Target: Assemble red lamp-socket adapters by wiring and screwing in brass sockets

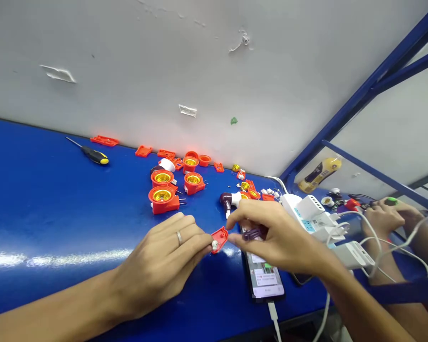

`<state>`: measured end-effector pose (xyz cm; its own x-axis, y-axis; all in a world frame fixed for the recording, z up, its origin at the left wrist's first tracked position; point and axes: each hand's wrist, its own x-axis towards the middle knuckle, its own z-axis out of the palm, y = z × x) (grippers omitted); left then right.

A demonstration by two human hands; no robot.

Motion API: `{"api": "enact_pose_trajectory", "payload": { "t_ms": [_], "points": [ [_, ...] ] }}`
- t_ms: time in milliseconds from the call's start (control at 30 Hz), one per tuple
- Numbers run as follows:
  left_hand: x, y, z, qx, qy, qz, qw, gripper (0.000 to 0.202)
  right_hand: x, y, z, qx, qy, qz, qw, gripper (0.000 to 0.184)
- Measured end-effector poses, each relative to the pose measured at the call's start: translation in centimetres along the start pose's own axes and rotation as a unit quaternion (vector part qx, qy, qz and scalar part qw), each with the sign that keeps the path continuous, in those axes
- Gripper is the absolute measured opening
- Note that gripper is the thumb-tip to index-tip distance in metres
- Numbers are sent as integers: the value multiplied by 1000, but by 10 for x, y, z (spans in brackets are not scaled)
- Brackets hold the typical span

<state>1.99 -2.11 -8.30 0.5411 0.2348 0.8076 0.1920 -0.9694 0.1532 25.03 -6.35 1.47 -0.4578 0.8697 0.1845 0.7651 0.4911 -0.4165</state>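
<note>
My left hand [167, 261] pinches a red plastic shell half [219, 240] of a lamp holder; a small white part [214, 245] sits at its near left corner. My right hand [267, 232] is curled at the shell's right edge, thumb and index fingertips close to it. A dark purple ribbed plastic piece [251, 234] shows within its bent fingers; whether the fingertips also pinch something small I cannot make out. Beyond the hands stand red lamp holders [164, 203] with brass threaded sockets and plug pins. A purple and white lamp holder [230, 199] lies behind my right hand.
A lit phone [266, 278] on a charging cable lies under my right hand. At the right are a power strip [301, 211] with chargers and a blue metal frame [378, 178]; another person's hands [388, 218] work beyond it. A screwdriver [94, 154] lies at the back left.
</note>
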Motion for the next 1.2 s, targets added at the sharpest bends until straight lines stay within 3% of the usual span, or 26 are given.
{"api": "enact_pose_trajectory", "payload": {
  "t_ms": [133, 233, 300, 367, 633, 933, 1200],
  "points": [
    [-2, 1, 1, -6, -7, 4, 1000, 21, -8, 35, -39, -215, -18, 189, 958, 24],
    [-1, 2, 0, 2, -7, 7, 1000, 22, -12, 70, -63, -302, -50, 288, 908, 20],
    [1, 3, 0, 8, -4, 8, 1000, 23, -15, 91, -68, -337, -96, 334, 875, 17],
    [3, 3, 0, 11, 0, 10, 1000, 22, -17, 106, -64, -356, -139, 359, 852, 27],
    [6, 0, 2, 6, -8, 14, 1000, 21, -18, 135, -36, -403, -218, 374, 806, 37],
    [5, 1, -1, -4, -20, 4, 1000, 20, -22, 138, -32, -424, -264, 333, 799, 35],
    [5, 4, -2, -18, -26, -3, 1000, 19, -16, 142, -28, -438, -263, 339, 790, 37]
  ]
}}
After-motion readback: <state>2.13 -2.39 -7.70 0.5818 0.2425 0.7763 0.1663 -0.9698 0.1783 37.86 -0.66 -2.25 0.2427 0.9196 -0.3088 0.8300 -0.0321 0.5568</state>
